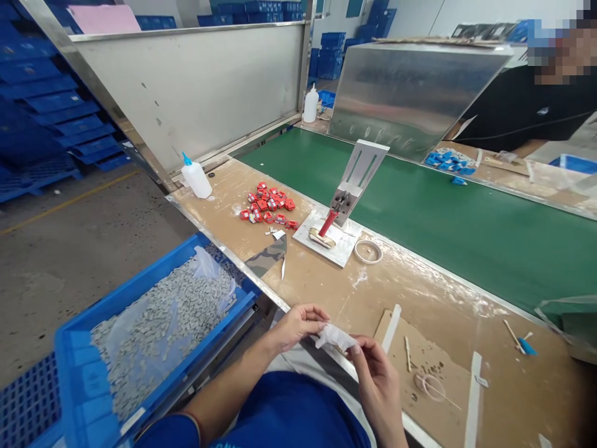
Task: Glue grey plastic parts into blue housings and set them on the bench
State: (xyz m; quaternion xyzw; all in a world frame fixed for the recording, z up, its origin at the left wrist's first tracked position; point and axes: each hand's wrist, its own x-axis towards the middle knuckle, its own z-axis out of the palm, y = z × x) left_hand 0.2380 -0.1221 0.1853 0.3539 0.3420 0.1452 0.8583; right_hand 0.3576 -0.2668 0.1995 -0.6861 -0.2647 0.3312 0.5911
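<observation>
A crumpled white piece of tissue or thin cloth (336, 336) is stretched between my two hands, just over the table's front edge. My left hand (298, 328) pinches its left end between thumb and fingers. The right end is gripped by my right hand (377, 373), thumb on top. Beyond them on the brown tabletop stands a toggle clamp with a red handle (329, 221) on a pale base plate (344, 254). Beside the plate lies a roll of tape (368, 251). Several small red plastic parts (270, 204) are heaped to the left of the clamp.
A blue crate (84, 373) of small grey pieces sits at my left. On the table are a white squeeze bottle (198, 178), a camouflage cloth scrap (268, 256) and taped cardboard (422, 348). Behind runs a green conveyor belt (448, 218); a person in black (513, 112) is across it.
</observation>
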